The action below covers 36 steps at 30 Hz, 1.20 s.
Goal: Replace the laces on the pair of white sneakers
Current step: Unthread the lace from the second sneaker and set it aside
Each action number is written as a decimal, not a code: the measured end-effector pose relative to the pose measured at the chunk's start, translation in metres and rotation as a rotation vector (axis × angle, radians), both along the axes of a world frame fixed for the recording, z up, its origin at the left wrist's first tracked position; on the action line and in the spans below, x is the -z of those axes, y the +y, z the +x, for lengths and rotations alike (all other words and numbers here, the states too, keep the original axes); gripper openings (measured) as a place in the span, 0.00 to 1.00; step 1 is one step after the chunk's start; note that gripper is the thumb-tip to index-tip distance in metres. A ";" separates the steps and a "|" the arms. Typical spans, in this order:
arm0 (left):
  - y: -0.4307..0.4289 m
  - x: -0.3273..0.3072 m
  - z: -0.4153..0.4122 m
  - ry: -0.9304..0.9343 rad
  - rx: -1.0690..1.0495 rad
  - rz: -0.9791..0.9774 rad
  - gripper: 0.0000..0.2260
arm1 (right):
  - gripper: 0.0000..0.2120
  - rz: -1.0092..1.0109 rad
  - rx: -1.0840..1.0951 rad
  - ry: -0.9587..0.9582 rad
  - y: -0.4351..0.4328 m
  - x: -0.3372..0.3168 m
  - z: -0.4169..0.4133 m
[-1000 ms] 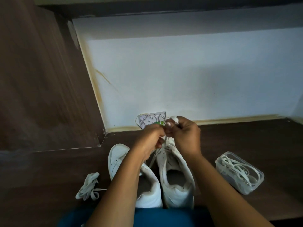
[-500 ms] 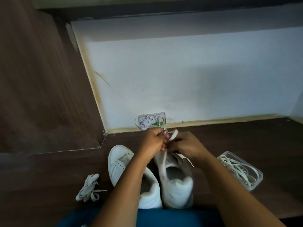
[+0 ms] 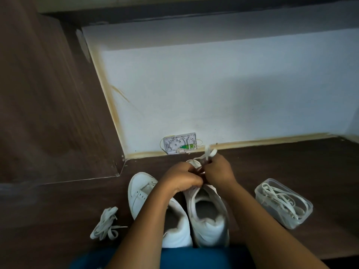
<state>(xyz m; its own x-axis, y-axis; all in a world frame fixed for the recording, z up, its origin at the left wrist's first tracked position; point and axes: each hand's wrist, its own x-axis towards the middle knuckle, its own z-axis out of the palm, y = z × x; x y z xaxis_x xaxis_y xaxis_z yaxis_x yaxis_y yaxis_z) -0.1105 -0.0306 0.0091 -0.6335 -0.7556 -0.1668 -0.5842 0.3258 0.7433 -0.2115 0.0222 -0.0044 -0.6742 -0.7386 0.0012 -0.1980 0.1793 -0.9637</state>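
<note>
A dark wood-grain surface point(image 3: 291, 171) forms the base. A white wall point(image 3: 213, 84) rises behind it, with a tan strip point(image 3: 272, 139) along the joint. A white wall box point(image 3: 179, 143) containing a green connector point(image 3: 186, 146) is mounted at the wall's foot. A dark wood panel point(image 3: 48, 94) stands at left. Blue fabric point(image 3: 194, 257) lies at the bottom edge.

No legible text, brand, number or sign found. The white sneakers point(image 3: 209, 228) at lower centre show none. Markings on the wall plate point(image 3: 179, 143) at centre are too small to read.
</note>
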 end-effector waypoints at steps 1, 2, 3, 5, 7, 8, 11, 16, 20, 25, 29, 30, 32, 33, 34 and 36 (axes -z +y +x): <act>0.000 0.001 -0.002 -0.019 -0.003 -0.052 0.07 | 0.09 -0.102 0.051 -0.209 0.000 -0.003 -0.002; 0.000 0.002 -0.003 -0.038 -0.001 -0.104 0.06 | 0.10 -0.220 0.113 -0.423 0.001 -0.009 -0.005; 0.000 0.003 -0.004 -0.060 0.004 -0.144 0.04 | 0.11 -0.311 0.188 -0.542 0.002 -0.012 -0.012; -0.001 0.002 -0.005 -0.117 0.016 -0.197 0.01 | 0.13 -0.258 0.242 -0.408 0.008 -0.014 -0.026; -0.004 0.001 -0.006 -0.215 0.057 -0.279 0.06 | 0.14 0.025 0.063 0.017 0.017 -0.016 -0.031; -0.006 0.000 -0.007 -0.251 0.069 -0.327 0.08 | 0.13 0.157 -0.096 0.208 0.020 -0.017 -0.028; -0.008 0.001 -0.008 -0.264 0.074 -0.385 0.12 | 0.10 0.384 -0.436 0.302 0.022 -0.018 -0.012; -0.009 0.007 -0.008 -0.307 0.114 -0.317 0.17 | 0.13 0.427 -0.276 0.723 0.020 -0.015 -0.002; -0.010 0.009 -0.007 -0.324 0.131 -0.320 0.15 | 0.08 0.423 -0.263 0.682 0.019 -0.017 -0.003; -0.010 0.017 -0.002 0.249 -0.061 -0.044 0.15 | 0.11 0.451 -0.221 0.687 0.017 -0.014 -0.004; -0.005 0.011 -0.004 0.491 -0.095 0.113 0.10 | 0.07 0.406 -0.177 0.660 0.016 -0.011 -0.003; -0.005 0.011 -0.004 0.460 -0.068 0.102 0.11 | 0.06 0.385 -0.173 0.643 0.016 -0.011 0.000; -0.007 0.012 -0.005 0.393 -0.045 0.097 0.12 | 0.06 0.346 -0.172 0.640 0.015 -0.008 0.004; -0.007 0.012 -0.005 0.423 -0.089 0.147 0.12 | 0.06 0.335 -0.164 0.648 0.014 -0.007 0.005; -0.007 0.010 -0.004 0.523 -0.167 0.257 0.12 | 0.05 0.333 -0.148 0.652 0.013 -0.008 0.007; -0.008 0.006 -0.004 0.808 -0.386 0.583 0.14 | 0.06 0.347 -0.127 0.641 0.011 -0.008 0.005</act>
<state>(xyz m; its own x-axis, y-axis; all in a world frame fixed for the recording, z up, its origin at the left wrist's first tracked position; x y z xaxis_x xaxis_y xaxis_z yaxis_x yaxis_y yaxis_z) -0.1141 -0.0384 0.0033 -0.4526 -0.8678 -0.2050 0.1642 -0.3071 0.9374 -0.2065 0.0334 0.0036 -0.5285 -0.8406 0.1185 -0.7428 0.3903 -0.5439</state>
